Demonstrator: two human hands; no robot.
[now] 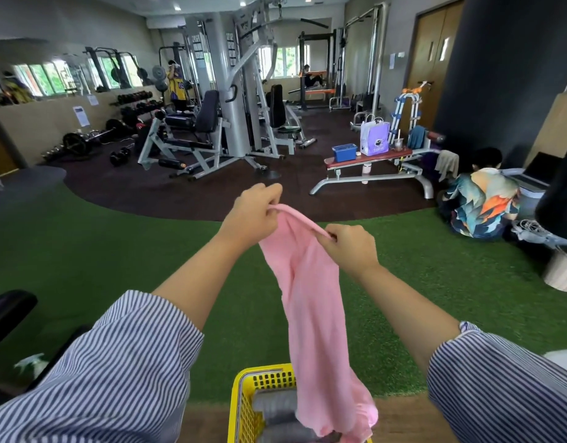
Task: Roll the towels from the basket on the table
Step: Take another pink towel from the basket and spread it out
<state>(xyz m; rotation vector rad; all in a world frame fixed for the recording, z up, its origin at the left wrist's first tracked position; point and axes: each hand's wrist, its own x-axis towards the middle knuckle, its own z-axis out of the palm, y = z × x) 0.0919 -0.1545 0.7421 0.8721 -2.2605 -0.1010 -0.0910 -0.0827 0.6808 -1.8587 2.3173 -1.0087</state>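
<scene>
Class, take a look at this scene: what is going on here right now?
A person in striped sleeves holds a pink towel up by its top edge, left hand and right hand each pinching it. Its lower end hangs into a yellow basket that holds grey towels. The towel is not yet rolled. Behind them is a gym with weight machines.

Gym interior. Multi-station weight machine [231, 100], dumbbell rack [136, 103], barbell [84, 140] on dark rubber flooring [211, 193]. Weight bench [371, 161] beside green artificial turf [116, 251].
</scene>
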